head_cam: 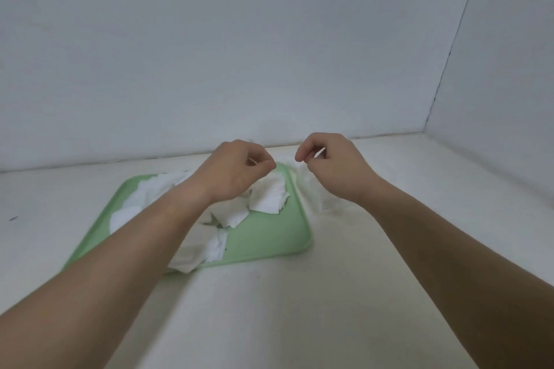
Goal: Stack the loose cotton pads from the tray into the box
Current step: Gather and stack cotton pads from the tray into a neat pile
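Forearms (120, 255) enter from the lower edge, one on each side.

Left hand (236, 171): held over the far part of the tray, fingers (263, 166) curled, thumb tip and forefinger tip together.

Right hand (332, 165): held just past the tray's far right corner, fingers curled in toward the thumb. A pale sliver shows inside each curl; whether either hand pinches a pad cannot be determined.

Cotton pads (269, 198): white squares, loose and overlapping, spread across the green tray (269, 237) from its left side to the far right corner. One hangs over the near rim.

A faint translucent form beside the tray's right rim, below the right wrist, is probably the box (316, 192). The tray rests on a pale worktop (299, 308) before a plain wall (269, 39).

Handling, as judged: the pads are very light, soft and limp, and likely to cling together. Take one by an edge or corner with a light pinch, and keep it flat for stacking.
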A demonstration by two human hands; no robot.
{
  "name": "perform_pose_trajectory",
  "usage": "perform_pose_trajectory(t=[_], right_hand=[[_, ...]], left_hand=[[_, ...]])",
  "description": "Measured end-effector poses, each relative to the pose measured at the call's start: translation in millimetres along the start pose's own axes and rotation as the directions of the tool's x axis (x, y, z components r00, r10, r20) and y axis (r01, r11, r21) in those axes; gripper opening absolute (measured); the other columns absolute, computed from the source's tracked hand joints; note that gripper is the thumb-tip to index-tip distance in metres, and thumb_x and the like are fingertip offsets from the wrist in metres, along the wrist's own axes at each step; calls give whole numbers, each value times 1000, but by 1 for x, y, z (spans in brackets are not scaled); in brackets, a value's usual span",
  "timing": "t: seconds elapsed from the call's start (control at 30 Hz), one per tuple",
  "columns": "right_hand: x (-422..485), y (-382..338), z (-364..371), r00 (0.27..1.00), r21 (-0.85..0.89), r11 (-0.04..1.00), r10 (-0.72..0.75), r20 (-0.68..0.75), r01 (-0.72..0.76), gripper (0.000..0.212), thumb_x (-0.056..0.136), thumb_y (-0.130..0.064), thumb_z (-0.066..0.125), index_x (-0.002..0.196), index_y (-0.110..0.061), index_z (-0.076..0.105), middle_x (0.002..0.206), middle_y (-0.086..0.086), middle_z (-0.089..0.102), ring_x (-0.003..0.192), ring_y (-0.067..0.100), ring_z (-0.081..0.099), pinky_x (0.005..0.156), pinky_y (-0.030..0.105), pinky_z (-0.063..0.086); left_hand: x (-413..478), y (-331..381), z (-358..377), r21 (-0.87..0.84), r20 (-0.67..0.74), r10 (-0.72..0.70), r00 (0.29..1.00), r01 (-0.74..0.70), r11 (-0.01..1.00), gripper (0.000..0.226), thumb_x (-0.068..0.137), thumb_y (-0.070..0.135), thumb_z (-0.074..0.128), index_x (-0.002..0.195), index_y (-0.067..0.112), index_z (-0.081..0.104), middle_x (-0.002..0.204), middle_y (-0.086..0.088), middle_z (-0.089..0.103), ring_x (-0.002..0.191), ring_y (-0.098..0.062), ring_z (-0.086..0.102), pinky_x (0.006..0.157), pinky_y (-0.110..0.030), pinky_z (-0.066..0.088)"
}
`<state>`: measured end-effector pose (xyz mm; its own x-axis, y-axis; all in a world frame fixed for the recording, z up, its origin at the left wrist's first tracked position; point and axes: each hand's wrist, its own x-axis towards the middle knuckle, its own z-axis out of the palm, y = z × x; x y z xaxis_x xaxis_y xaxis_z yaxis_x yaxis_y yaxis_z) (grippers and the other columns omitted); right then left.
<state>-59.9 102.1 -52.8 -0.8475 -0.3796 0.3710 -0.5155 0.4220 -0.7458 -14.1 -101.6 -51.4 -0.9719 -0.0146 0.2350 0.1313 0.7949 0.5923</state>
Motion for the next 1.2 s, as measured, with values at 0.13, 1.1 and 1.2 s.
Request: perform_pose_trajectory(t=[0.13, 1.1, 1.2], right_hand=[[-6, -3, 38, 993, -62, 997, 61, 102, -55, 26, 84, -2, 52, 91, -20, 69, 87, -4, 64, 62, 4, 54, 51, 11, 42], [4, 15, 111, 976, -311, 943, 48, -213, -114, 25, 96, -28, 59, 115, -13, 67, 111, 7, 48, 96, 23, 55, 85, 29, 44], [-2, 4, 102, 945, -67, 997, 19, -326, -43, 16, 94, -29, 64, 105, -19, 68, 104, 1, 47, 87, 10, 53, 81, 15, 41]], left_hand=[[-34, -21, -14, -70, -63, -58, 996, 54, 996, 12, 94, 29, 67, 87, 29, 77, 84, 19, 74, 85, 0, 67, 77, -23, 50], [-86, -44, 0, -472, -388, -263, 883, 55, 880, 16, 92, 17, 64, 78, 17, 73, 80, 4, 73, 61, -11, 68, 64, -30, 52], [-87, -43, 0, -470, -422, -270, 866, 46, 882, 16, 92, 17, 64, 78, 19, 72, 80, 7, 73, 61, -11, 67, 67, -35, 55]])
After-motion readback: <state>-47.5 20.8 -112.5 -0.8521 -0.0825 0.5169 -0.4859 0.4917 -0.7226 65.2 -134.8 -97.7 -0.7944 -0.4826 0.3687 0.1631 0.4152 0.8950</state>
